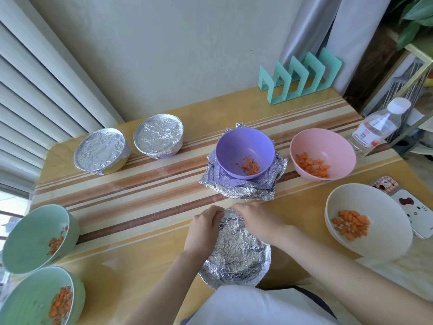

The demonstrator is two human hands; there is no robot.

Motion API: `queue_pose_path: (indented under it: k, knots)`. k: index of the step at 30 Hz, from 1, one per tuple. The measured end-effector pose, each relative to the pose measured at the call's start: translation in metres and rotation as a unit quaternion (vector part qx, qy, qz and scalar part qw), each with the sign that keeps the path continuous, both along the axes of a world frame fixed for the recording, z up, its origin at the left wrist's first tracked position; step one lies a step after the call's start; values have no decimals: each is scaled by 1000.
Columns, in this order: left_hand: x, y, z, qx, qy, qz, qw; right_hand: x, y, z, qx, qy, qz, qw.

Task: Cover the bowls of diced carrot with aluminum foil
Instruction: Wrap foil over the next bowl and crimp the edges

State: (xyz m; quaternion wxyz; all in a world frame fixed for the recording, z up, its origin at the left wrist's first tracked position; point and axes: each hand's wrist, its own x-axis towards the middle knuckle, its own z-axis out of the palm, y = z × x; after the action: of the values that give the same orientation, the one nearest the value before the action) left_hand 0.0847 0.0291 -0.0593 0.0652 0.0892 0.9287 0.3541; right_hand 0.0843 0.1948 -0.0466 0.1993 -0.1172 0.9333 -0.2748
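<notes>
Right in front of the person, at the near edge of the table (pixel 150 174), the foil (pixel 236 254) is draped over what I take to be a bowl, fully hidden beneath it. Both hands meet at its far rim: the left hand (pixel 203 227) and right hand (pixel 255 219) have their fingers curled down, pinching the crinkled edge between them. From the fingertips the foil runs back toward the person's body, so any tucking works nearward along both sides; being round, it shows no long axis, and neither hand is closer.

Two covered bowls (pixel 100 151) sit far left. The purple bowl (pixel 244 153) rests on a loose sheet, uncovered, with the pink bowl (pixel 323 156) to its right.

The water bottle (pixel 379 127) has a white label with a red mark; its print is too small to read
</notes>
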Motion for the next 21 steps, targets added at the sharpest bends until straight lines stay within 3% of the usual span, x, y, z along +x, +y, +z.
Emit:
queue_pose_path:
  k: [7, 13, 21]
  knots:
    - [-2, 4, 1, -4, -1, 3, 1000, 1, -7, -9, 40, 38, 1, 998]
    - [1, 4, 3, 6, -1, 12, 1000, 4, 2, -4, -51, -6, -32, 998]
    - [2, 4, 3, 5, -5, 29, 1000, 10, 6, -7, -66, -16, -55, 996]
